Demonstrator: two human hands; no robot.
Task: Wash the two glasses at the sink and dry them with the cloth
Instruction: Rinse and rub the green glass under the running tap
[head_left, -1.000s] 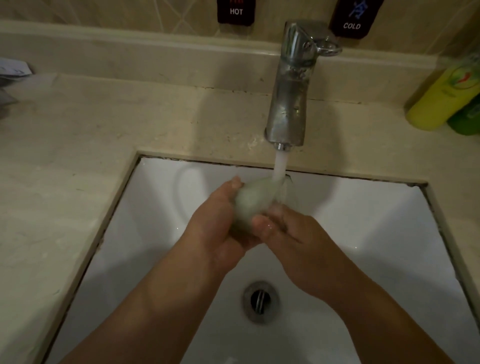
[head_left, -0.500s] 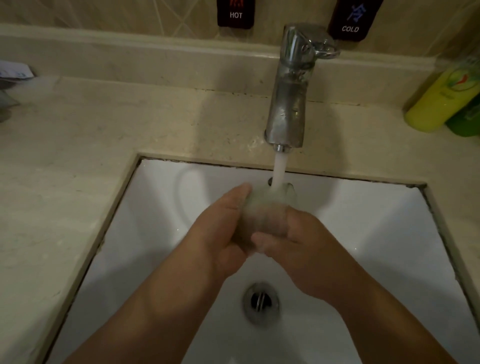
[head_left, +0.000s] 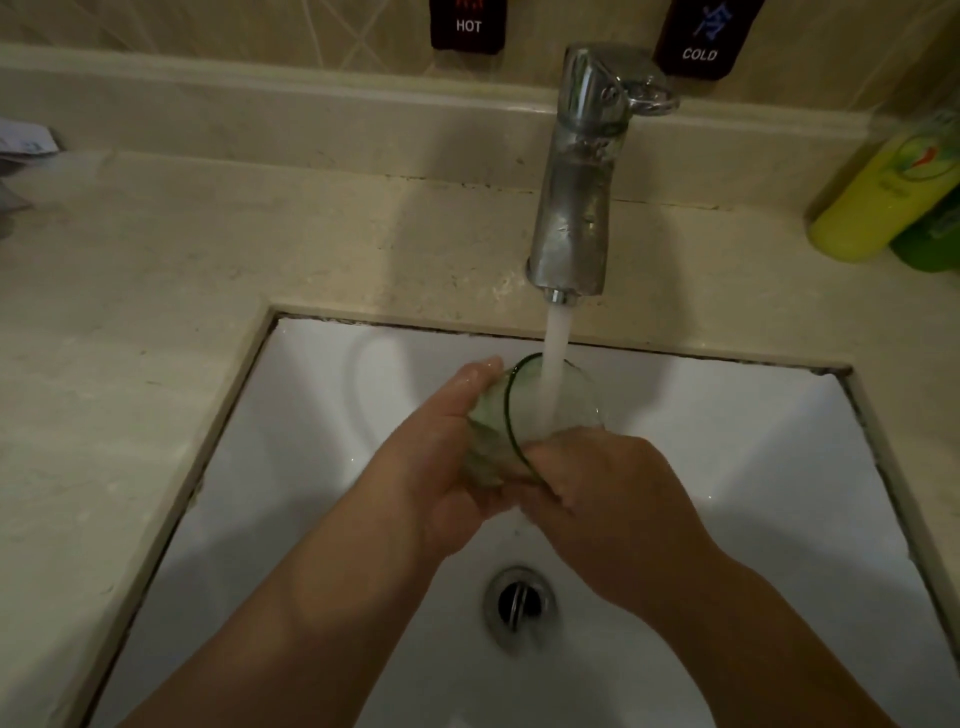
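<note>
1. Off to the far left of the grip, on the stone counter (head_left: 156, 291), lies something pale and papery at the frame edge, too cropped to name. No cloth and no second glass can be made out, so drying has to wait.

2. The left hand (head_left: 441, 467) cradles the green-tinted glass (head_left: 498, 431) from its left side, fingers curled round the wall and the thumb tip up near the rim. This hand bears the weight. A wet glass is slippery, so the hold is best kept firm and low on the wall.

3. The glass sits between the two hands, tilted with its mouth up and to the right, over the white sink basin (head_left: 322, 395). The water stream (head_left: 553, 374) from the chrome tap (head_left: 576, 192) falls straight into the mouth. Turning the glass slowly under the stream would let the water reach the whole inner wall.

4. The right hand (head_left: 608, 493) closes on the near edge of the rim, fingers bent onto it; whether any reach inside is hidden. Rubbing round the rim and just inside would clean the lip, with light pressure, since thin glass chips.

5. Below the grip is the drain (head_left: 519, 605); keeping the glass well above the basin avoids a knock.

6. Far right of the grip stand a yellow bottle (head_left: 883, 192) and a green bottle (head_left: 935, 239).
</note>
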